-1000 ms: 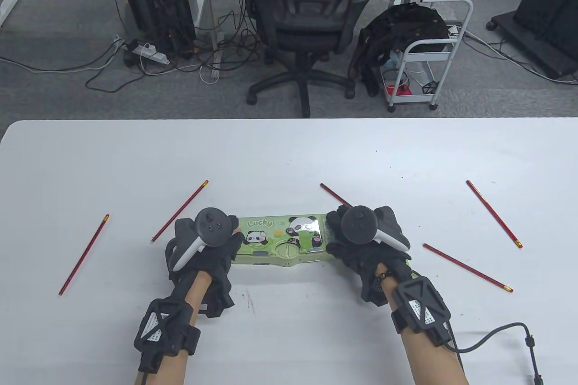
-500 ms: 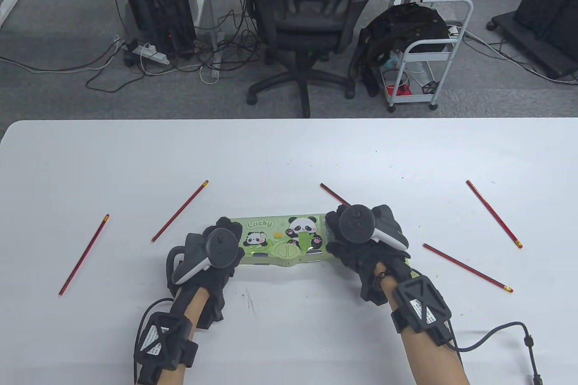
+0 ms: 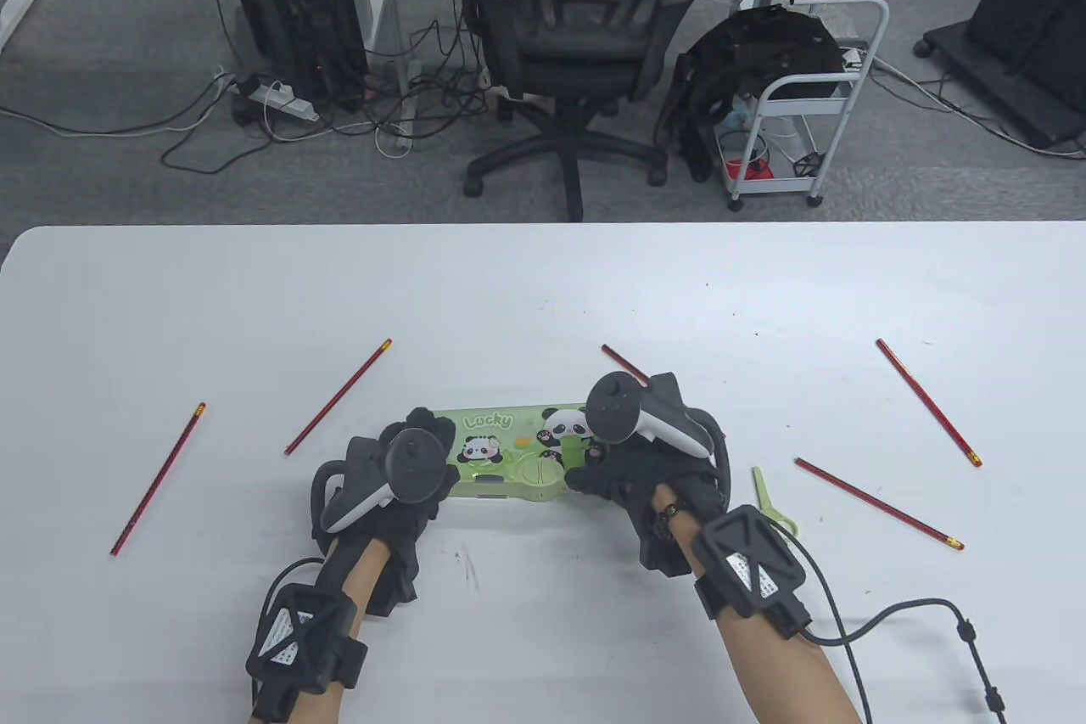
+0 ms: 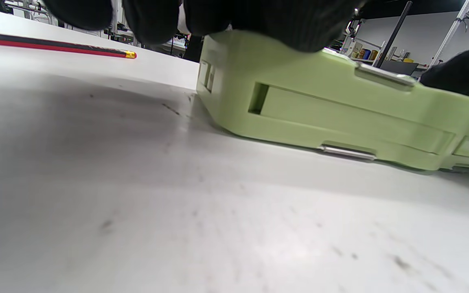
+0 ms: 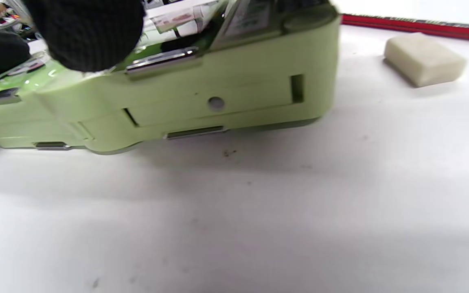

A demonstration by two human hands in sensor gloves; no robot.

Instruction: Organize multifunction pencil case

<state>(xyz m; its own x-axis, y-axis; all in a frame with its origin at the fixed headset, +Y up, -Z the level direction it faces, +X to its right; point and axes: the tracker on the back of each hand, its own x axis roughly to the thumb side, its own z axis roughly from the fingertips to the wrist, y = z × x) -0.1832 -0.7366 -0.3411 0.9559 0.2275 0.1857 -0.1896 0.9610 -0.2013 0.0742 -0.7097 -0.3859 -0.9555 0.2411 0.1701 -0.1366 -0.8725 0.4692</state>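
The green panda pencil case [image 3: 509,452] lies closed on the white table, its long side facing me. My left hand [image 3: 428,457] grips its left end, with the fingers [image 4: 259,20] over the top edge. My right hand [image 3: 587,471] lies over the right part of the lid, and one fingertip [image 5: 88,36] touches the lid beside a silver button. Several red pencils lie around the case: two on the left [image 3: 338,398] [image 3: 157,479], one behind the case [image 3: 624,362], and two on the right [image 3: 927,401] [image 3: 878,503]. A white eraser [image 5: 424,59] lies just past the case's right end [image 5: 312,73].
A thin light-green plastic piece [image 3: 770,496] lies on the table right of my right wrist. A cable [image 3: 899,614] trails from my right forearm across the near right table. An office chair [image 3: 581,36] and a white cart [image 3: 806,121] stand beyond the far edge.
My right hand has slid left from the case's right end onto the lid, uncovering the light-green piece. My left hand shifted right onto the case's left end, then stayed.
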